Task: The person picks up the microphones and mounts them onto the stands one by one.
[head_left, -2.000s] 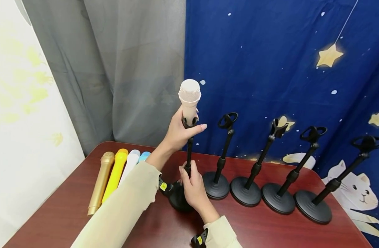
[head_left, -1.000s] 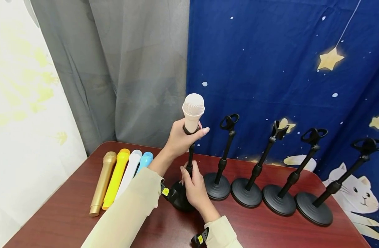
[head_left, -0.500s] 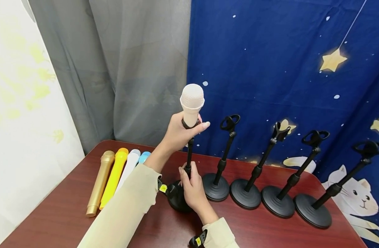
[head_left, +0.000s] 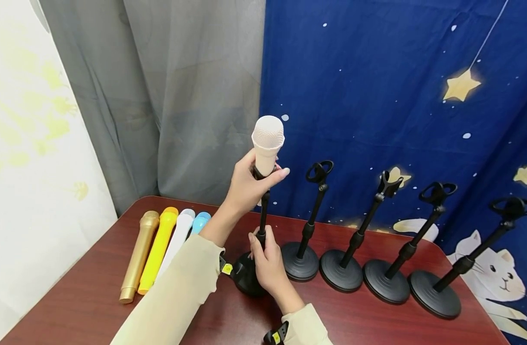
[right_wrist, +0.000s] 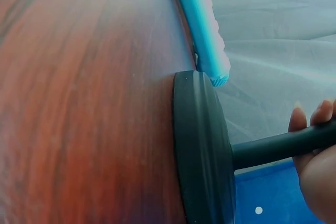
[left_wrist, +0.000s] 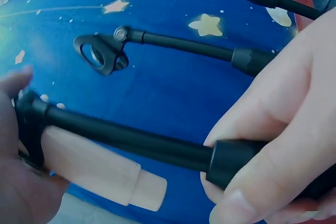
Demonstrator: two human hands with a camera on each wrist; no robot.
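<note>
A cream microphone (head_left: 266, 162) sits in the clip of a black desk stand, its mesh head up. My left hand (head_left: 247, 188) grips it at the clip, thumb across the front. In the left wrist view the microphone's lower body (left_wrist: 94, 169) slants out below the clip, beside the pole (left_wrist: 131, 138). My right hand (head_left: 269, 263) holds the stand's pole lower down, and fingers and thumb wrap the thick collar (left_wrist: 227, 162) in the left wrist view. The stand's round base (right_wrist: 202, 145) rests on the table in the right wrist view.
Gold (head_left: 140, 256), yellow (head_left: 158, 251), white (head_left: 177, 237) and blue (head_left: 200, 222) microphones lie side by side at the table's left. Several black stands with unfilled clips, the nearest one (head_left: 305, 239) close by, line the right. Curtains hang behind the red-brown table (head_left: 86, 287).
The held microphone and my left hand dipped a second ago, then rose again. My right hand stays on the pole. The view has shifted slightly.
</note>
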